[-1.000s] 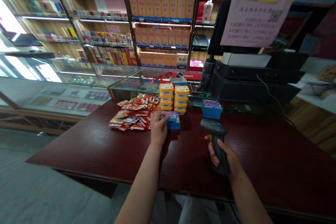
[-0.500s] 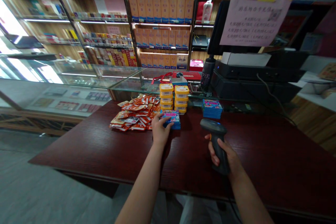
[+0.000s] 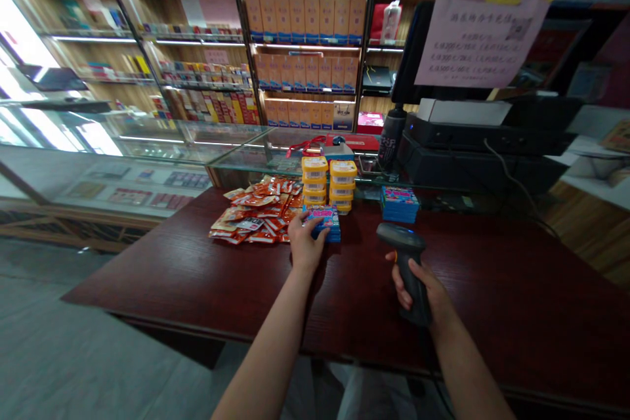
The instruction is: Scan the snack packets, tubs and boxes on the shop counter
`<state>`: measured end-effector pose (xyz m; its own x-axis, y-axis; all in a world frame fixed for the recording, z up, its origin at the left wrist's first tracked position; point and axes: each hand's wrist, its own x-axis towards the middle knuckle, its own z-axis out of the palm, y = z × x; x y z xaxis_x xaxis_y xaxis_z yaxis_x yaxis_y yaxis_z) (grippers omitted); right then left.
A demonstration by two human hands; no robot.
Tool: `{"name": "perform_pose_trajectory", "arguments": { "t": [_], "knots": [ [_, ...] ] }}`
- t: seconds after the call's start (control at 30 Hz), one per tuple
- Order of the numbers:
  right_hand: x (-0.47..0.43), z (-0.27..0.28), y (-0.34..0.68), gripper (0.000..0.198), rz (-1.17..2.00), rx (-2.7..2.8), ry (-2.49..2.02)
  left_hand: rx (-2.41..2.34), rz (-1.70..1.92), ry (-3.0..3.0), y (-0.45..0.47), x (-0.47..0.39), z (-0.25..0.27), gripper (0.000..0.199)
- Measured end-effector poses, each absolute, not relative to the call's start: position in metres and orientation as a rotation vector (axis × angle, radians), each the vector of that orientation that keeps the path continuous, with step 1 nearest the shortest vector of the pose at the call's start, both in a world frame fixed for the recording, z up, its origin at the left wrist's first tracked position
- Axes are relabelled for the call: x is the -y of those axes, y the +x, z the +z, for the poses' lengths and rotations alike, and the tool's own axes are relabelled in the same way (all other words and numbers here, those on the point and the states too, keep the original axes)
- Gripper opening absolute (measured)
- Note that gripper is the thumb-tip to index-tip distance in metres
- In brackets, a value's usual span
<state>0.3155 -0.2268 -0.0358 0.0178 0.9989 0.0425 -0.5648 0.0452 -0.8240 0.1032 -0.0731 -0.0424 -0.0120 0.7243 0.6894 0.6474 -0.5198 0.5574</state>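
Observation:
My left hand grips a low stack of blue and pink flat packets, with fingers over its left side and top and the thumb at the front. Wrapped around the handle of a dark grey barcode scanner, my right hand keeps it upright above the table, a finger by the orange trigger. Behind the left hand stand two piles of yellow-lidded tubs. Orange and cream snack sachets lie heaped to its left. Another stack of blue packets sits beyond the scanner.
The dark red wooden table meets a glass display counter at its far side. A monitor with a paper notice stands over black boxes at the right, near a black bottle. A cord hangs from the scanner.
The whole view has shifted slightly. My left hand stays on the blue packets with little change, and my right hand still holds the scanner in much the same place.

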Motion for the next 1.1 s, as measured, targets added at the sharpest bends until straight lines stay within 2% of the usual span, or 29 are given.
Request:
{"name": "perform_pose_trajectory", "arguments": {
  "t": [0.17,0.3,0.6,0.93,1.0,1.1],
  "knots": [
    [0.223,-0.037,0.317,0.033,1.362,0.729,-0.759,-1.515,1.596,2.338,0.107,0.085,-0.032,0.026],
    [0.217,-0.039,0.321,0.036,1.302,0.620,-0.802,-1.330,1.538,2.509,0.126,0.098,-0.022,0.027],
    [0.211,-0.037,0.324,0.037,1.148,0.368,-0.804,-0.884,1.047,2.708,0.206,0.080,-0.010,0.037],
    [0.207,-0.041,0.327,0.036,1.128,0.337,-0.813,-0.852,0.737,2.935,0.285,0.034,-0.012,0.051],
    [0.207,-0.043,0.329,0.035,1.139,0.342,-0.807,-0.873,0.748,2.953,0.290,0.030,-0.016,0.049],
    [0.208,-0.043,0.330,0.036,1.145,0.333,-0.803,-0.887,0.831,3.005,0.289,0.029,-0.018,0.037]
  ]
}}
